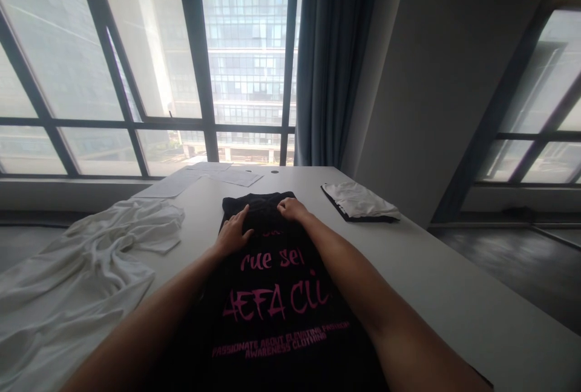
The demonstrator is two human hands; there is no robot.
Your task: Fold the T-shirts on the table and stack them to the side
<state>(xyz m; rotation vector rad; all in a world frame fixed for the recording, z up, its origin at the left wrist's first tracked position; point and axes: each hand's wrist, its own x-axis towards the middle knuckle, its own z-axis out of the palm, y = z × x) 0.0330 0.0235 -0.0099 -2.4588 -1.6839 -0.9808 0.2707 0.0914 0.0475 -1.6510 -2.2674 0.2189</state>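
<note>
A black T-shirt (281,286) with pink lettering lies lengthwise on the white table, its sides folded inward into a long strip. My left hand (233,233) rests flat on the shirt's upper left part, fingers stretched out and thumb apart. On the upper right, my right hand (291,208) has its fingers curled together at the far end of the shirt, pinching the black cloth. The shirt's far edge is slightly bunched beyond both hands. My forearms cover parts of its two long sides.
A crumpled white garment (102,265) spreads over the left of the table (454,313). Folded white and black clothes (358,199) lie at the right edge. Paper sheets (170,185) sit at the far left. Windows, a blue curtain (327,65) and a pillar (422,77) stand behind.
</note>
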